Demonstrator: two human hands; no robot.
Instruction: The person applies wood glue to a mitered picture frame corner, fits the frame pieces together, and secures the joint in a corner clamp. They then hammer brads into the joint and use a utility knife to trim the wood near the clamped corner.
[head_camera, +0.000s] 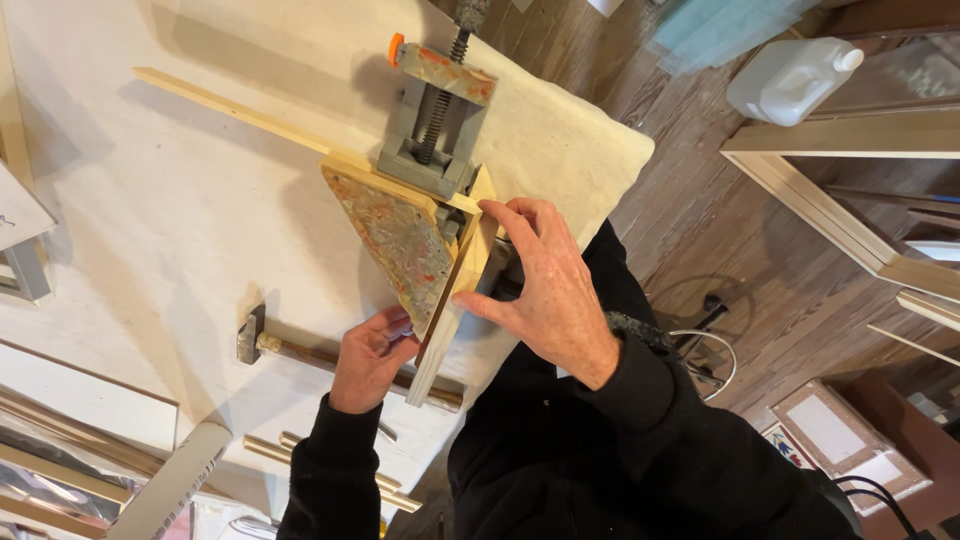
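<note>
A paint-stained corner clamp with a grey screw vise sits on a white-covered table. Two pale wooden strips meet in it at a right angle: a long one running to the upper left and a short one running toward me. My right hand rests over the short strip beside the clamp, thumb and fingers pressing its outer side. My left hand pinches the short strip's inner edge low down. Whether it holds something small is hidden.
A hammer with a wooden handle lies on the table under my left hand. More wooden strips lie near the table's front edge. Frame mouldings lean at right over a wooden floor, beside a white plastic jug and a cardboard box.
</note>
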